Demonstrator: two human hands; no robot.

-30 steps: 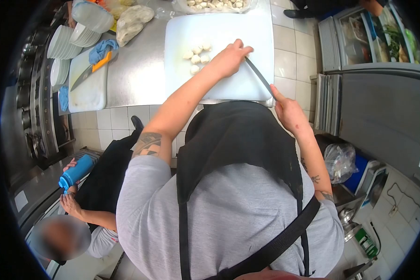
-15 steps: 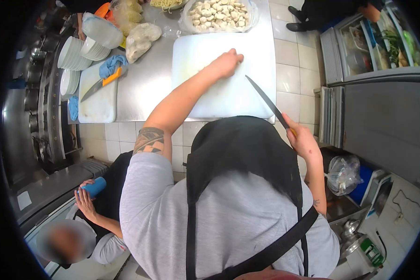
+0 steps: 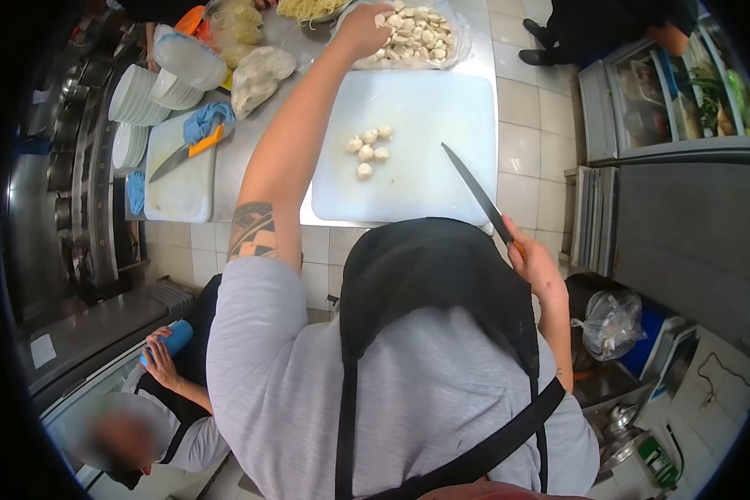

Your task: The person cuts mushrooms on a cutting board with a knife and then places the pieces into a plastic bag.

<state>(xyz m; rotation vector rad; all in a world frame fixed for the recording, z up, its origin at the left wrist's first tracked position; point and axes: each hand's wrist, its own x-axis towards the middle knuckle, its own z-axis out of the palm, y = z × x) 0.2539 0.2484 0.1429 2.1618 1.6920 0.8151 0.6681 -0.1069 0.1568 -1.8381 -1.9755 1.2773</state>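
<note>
"Left hand (image 3: 365,32) has shifted from board (image 3: 421,108) to container (image 3: 461,43); grip?"
"Cannot tell. Right hand (image 3: 538,268): closed round knife (image 3: 477,190). 6 mushrooms (image 3: 367,153) on board."
"Risk?"
"Leaning reach might swing blade bodyward."

**Left Arm Flung Long, Right Hand Closed Tight**

From here I see the left arm (image 3: 293,137) reaching far forward, almost straight at the elbow, a dark patterned tattoo (image 3: 253,230) above the elbow. The left hand (image 3: 365,32) is back up, its fingers (image 3: 382,10) forward; how far they curl, I can't tell. The right arm (image 3: 555,329) sits lower and closer in, out to the side, the right hand (image 3: 533,262) closed in a grip, a small reddish mark (image 3: 549,285) near the wrist.
</note>
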